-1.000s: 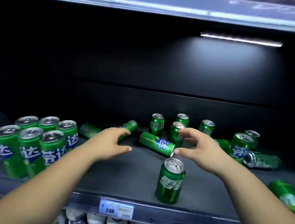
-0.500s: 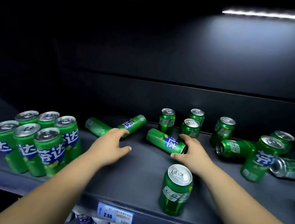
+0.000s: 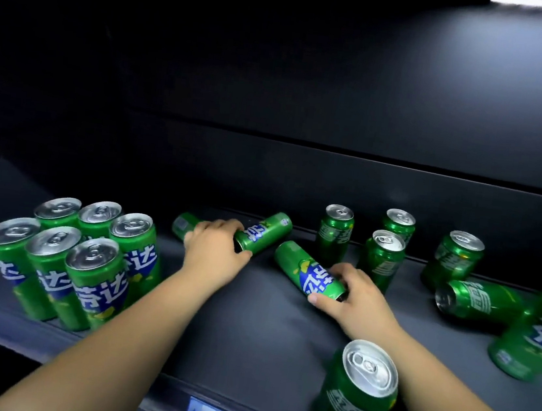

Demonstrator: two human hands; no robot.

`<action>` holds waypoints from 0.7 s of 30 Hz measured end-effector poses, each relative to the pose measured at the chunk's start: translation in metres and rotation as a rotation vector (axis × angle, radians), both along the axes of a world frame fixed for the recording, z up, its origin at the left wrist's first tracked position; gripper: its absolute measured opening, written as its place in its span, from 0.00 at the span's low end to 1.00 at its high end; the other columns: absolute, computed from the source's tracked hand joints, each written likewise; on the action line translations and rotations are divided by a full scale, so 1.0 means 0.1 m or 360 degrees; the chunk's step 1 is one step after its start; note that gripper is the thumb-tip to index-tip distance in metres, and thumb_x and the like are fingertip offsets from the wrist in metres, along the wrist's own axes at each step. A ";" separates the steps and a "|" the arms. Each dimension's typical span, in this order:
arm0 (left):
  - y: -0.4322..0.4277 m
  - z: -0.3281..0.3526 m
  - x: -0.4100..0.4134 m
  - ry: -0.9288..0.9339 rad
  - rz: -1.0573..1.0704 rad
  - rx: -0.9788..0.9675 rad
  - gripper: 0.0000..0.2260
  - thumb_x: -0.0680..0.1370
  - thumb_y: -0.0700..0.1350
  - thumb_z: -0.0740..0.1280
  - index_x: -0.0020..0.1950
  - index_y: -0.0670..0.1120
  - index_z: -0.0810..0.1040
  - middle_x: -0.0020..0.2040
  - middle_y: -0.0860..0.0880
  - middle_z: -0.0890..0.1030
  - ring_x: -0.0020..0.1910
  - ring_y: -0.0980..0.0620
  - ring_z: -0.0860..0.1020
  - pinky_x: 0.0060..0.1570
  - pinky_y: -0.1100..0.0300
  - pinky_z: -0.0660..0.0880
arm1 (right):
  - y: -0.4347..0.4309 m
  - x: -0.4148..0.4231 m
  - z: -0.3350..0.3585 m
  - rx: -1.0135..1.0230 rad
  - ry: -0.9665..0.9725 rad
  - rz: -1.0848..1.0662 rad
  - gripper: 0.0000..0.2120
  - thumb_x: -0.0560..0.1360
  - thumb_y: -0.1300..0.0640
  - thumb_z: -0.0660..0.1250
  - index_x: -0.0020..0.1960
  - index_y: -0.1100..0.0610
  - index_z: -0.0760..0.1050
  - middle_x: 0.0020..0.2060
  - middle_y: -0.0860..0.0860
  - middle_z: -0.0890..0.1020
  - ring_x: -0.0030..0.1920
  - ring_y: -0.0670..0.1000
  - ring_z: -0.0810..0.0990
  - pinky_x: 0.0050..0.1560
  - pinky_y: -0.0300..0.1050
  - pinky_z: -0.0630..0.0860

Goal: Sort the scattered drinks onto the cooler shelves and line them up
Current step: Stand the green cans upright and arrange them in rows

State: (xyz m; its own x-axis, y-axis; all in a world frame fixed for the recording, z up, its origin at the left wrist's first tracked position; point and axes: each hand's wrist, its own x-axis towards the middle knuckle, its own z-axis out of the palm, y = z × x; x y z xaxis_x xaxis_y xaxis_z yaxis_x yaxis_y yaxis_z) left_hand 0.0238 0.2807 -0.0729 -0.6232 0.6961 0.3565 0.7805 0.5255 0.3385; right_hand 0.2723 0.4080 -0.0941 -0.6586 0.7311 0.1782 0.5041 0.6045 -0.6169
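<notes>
Six cans point(image 3: 68, 259) lined upright at shelf point(image 3: 247, 332) left; rest scattered. Left hand point(image 3: 214, 249) closes over tipped can point(image 3: 264, 235), right hand point(image 3: 351, 293) clasps another fallen can point(image 3: 306, 271). Mostly unsorted.

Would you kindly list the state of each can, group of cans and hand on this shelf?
Six-can block: upright, lined up.
Left hand: over two lying cans.
Right hand: gripping a lying can.
Front can: upright, near the edge.
Back cans: upright, scattered.
Right-side can: lying.
</notes>
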 end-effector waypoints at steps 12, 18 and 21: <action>0.19 -0.10 -0.07 0.0046 0.0121 -0.0264 0.31 0.65 0.70 0.71 0.62 0.55 0.75 0.56 0.51 0.81 0.64 0.46 0.71 0.60 0.49 0.63 | -0.07 -0.05 -0.06 -0.0024 -0.0102 -0.0078 0.42 0.56 0.24 0.67 0.64 0.43 0.70 0.53 0.44 0.82 0.54 0.49 0.80 0.54 0.51 0.78; 0.23 -0.13 -0.05 0.0056 0.0110 -0.0187 0.31 0.65 0.69 0.72 0.62 0.55 0.75 0.52 0.49 0.82 0.64 0.46 0.72 0.69 0.42 0.58 | -0.09 0.01 -0.05 -0.0110 0.0011 -0.0229 0.34 0.62 0.38 0.80 0.62 0.48 0.71 0.49 0.45 0.80 0.51 0.51 0.80 0.51 0.49 0.76; 0.21 -0.13 -0.04 0.0065 0.0065 -0.0086 0.30 0.63 0.66 0.75 0.59 0.54 0.76 0.49 0.48 0.82 0.60 0.45 0.75 0.68 0.43 0.58 | -0.11 0.05 -0.03 -0.0153 0.0114 -0.0266 0.33 0.60 0.42 0.83 0.58 0.48 0.70 0.46 0.42 0.79 0.49 0.50 0.79 0.51 0.48 0.75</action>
State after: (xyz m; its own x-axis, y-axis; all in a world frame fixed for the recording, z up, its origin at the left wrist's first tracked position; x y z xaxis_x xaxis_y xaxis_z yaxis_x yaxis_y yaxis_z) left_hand 0.0200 0.3019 -0.0854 -0.6370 0.6895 0.3446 0.7708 0.5737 0.2771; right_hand 0.2773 0.3971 -0.0972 -0.5151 0.8449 0.1442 0.5452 0.4527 -0.7055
